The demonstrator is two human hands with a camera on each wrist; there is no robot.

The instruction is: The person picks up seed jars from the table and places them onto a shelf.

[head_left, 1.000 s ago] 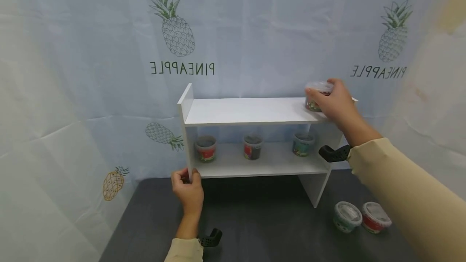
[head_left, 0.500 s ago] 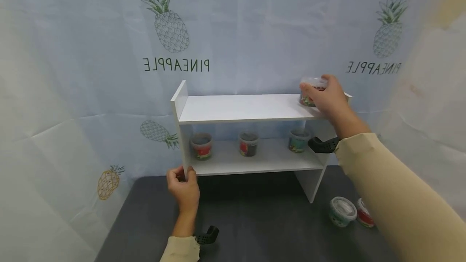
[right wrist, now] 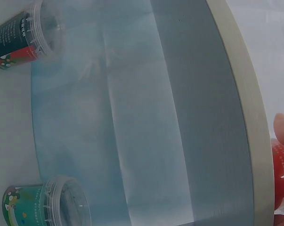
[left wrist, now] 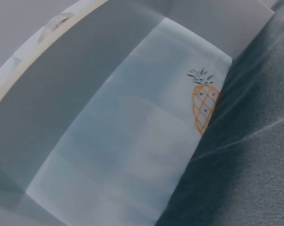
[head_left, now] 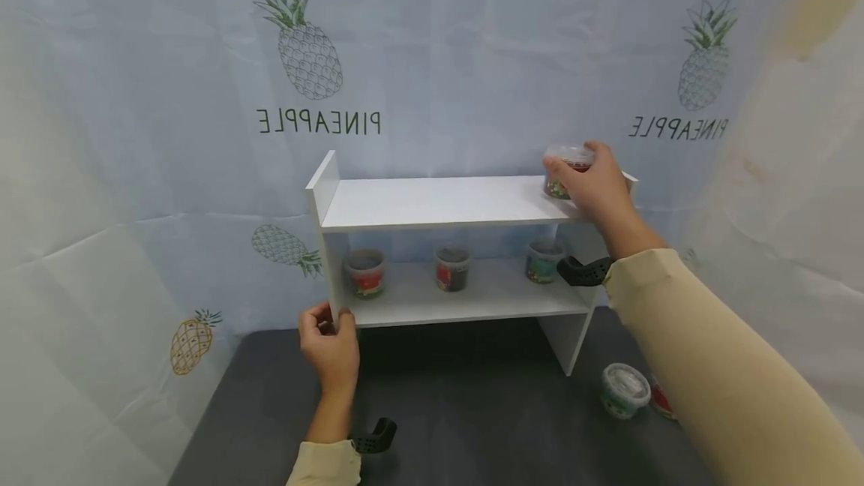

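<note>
In the head view my right hand [head_left: 597, 182] holds a clear-lidded plastic tub [head_left: 559, 187] with a red label between thumb and fingers, at the right end of the top board of a white two-tier shelf [head_left: 432, 199]. The right wrist view catches a bit of that red tub [right wrist: 283, 176] and a fingertip beyond the board edge. My left hand [head_left: 332, 347] grips the lower left side panel of the shelf, thumb in front. In the left wrist view only the shelf underside [left wrist: 85, 84] shows, not the hand.
On the middle board stand a red tub [head_left: 367, 282], a red and black tub [head_left: 452, 276] and a green tub [head_left: 542, 267]. A lidded green tub [head_left: 624, 398] sits on the dark table [head_left: 459, 411], with a red tub [head_left: 661, 398] partly behind my right sleeve. A pineapple-print curtain [head_left: 432, 58] hangs behind.
The view has shifted slightly, so the shelf and tubs appear further left. My right hand keeps its hold on the tub at the top board, and my left hand keeps the side panel.
</note>
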